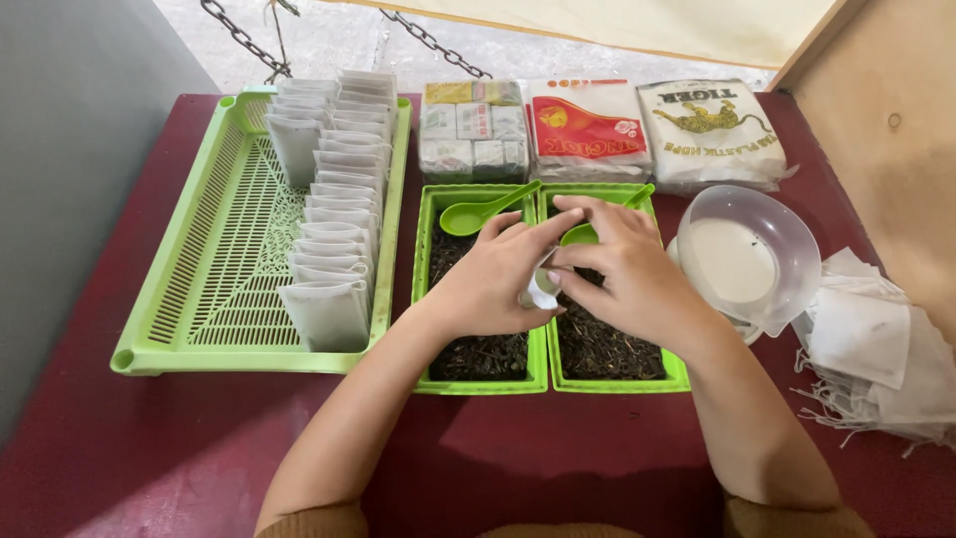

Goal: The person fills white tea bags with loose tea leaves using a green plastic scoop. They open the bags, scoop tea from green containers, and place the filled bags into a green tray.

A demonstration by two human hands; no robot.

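I am watching both hands meeting over the seam between the two small green trays of dark loose leaves. The left hand (488,284) is pinching a small white filter bag (543,291), fingers closed on its edge, so the bag is hanging just above the shared rims of the left leaf tray (423,299) and the right leaf tray (677,377). The right hand (622,274) is curling over a green spoon (580,235), fingers closed on it, its bowl sitting right at the mouth of the bag.

I am judging the main risk to be spillage: the bag's opening is narrow and partly hidden by the fingers, so if the spoon is tipping before it is inside, leaves are falling across the rims or onto the dark red bench (149,448). The pinch looks light, too; a filling bag may be slipping out and dropping into the leaves.

A second green spoon (483,212) is lying across the left tray's far end, near the knuckles, and could be nudged. The clear plastic bowl (757,254) is leaning just beside the right wrist, with loose empty bags (876,349) beyond it; a wide elbow movement could be tipping it. The big slotted green tray (209,249) of filled bags (334,219) is standing well apart to the left.
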